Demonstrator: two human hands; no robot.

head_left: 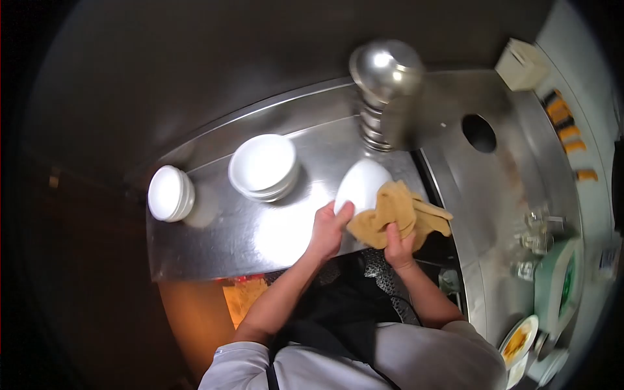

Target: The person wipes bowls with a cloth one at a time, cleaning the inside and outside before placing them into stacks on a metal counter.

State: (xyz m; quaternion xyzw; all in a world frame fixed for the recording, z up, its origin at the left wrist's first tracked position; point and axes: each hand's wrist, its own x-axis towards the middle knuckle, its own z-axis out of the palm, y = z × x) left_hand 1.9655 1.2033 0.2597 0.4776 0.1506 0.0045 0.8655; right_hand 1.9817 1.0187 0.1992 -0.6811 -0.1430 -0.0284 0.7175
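My left hand (pixel 329 227) grips the edge of a white bowl (pixel 363 182), its thumb lying over the near side. The bowl is tilted and held above the front part of the steel counter. In my right hand (pixel 399 246) is a tan cloth (pixel 392 211), bunched and pressed against the bowl's right side, covering part of it. Left of my hands, a stack of white bowls (pixel 263 166) stands on the counter. A smaller stack of white bowls (pixel 170 194) is at the counter's left end.
Stacked metal bowls (pixel 387 71) stand at the back. To the right, a steel surface has a round hole (pixel 479 133). Glasses (pixel 536 234), a green bin (pixel 558 286) and a plate with food remains (pixel 519 341) line the right side. A white box (pixel 522 65) sits in the corner.
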